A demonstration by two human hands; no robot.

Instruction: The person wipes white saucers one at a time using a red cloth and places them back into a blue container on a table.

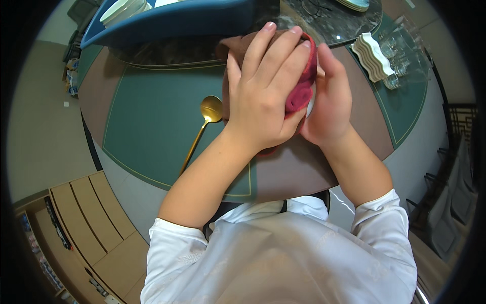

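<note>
My left hand (262, 83) lies spread over a brown cloth (250, 40) with a red edge and presses it from the left. A magenta part of the cloth (301, 99) bulges out beneath the thumb side of that hand. My right hand (334, 97) is cupped around the right side of a white object (311, 106), with its thumb up. Only a sliver of this object shows between cloth and palm, so its shape is hidden. To the left of the cloth, a gold-coloured spoon (211, 110) rests on the green table covering, its handle partly behind my left forearm.
At the far left of the round table (152, 114), a blue plastic tub (182, 22) holds white dishes (123, 11). A dark marble turntable (349, 22) carries stacked plates (355, 3). Wavy-edged white dishes (372, 57) and clear glasses (398, 53) stand at the right.
</note>
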